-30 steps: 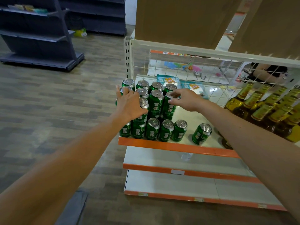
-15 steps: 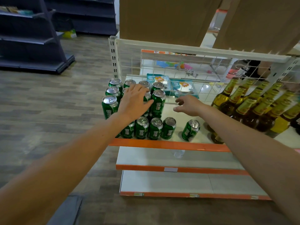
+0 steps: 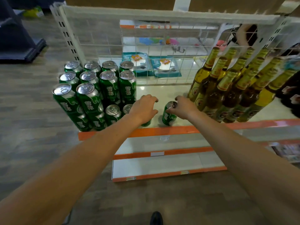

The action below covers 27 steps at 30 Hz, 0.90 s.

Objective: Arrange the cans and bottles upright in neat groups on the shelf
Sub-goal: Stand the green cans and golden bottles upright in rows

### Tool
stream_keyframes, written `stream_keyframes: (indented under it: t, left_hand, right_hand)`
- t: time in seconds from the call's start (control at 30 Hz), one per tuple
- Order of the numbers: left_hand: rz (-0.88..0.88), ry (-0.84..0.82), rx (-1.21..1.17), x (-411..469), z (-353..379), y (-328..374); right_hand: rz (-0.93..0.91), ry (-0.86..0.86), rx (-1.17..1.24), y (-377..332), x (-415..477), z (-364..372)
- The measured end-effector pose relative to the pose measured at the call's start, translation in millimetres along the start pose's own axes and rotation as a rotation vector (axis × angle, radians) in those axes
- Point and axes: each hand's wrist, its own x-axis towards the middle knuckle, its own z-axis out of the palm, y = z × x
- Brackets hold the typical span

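Both hands have come down from the stacked cans (image 3: pixel 90 88) to the front edge of the shelf (image 3: pixel 162 130). The right hand (image 3: pixel 185 108) clamps its fingers on the lone can (image 3: pixel 168 117), which stands apart there. The left hand (image 3: pixel 143 109) curls over the row's end can (image 3: pixel 146 123), though whether it grips is unclear. Probably the lone can joins the row.

Head-worn, down over shelf (image 3: pixel 162 132), close.
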Motion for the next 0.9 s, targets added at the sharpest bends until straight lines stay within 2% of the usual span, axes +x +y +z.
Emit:
stream_keyframes:
  t: [0.23,0.43,0.67,0.9]
  left_hand:
    - [-0.017,0.016,-0.089,-4,-4,-7]
    - [-0.003,-0.009,-0.352,-7,-33,3]
    - [-0.006,0.094,-0.538,-31,-76,-4]
    - [-0.026,0.234,-0.586,-63,-111,-28]
  right_hand:
    - [-0.041,-0.004,0.02,-5,1,-8]
    - [-0.209,-0.04,-0.111,-47,-16,-67]
    - [-0.344,-0.079,-0.076,-113,-47,-138]
    - [-0.449,-0.113,-0.063,-168,-56,-143]
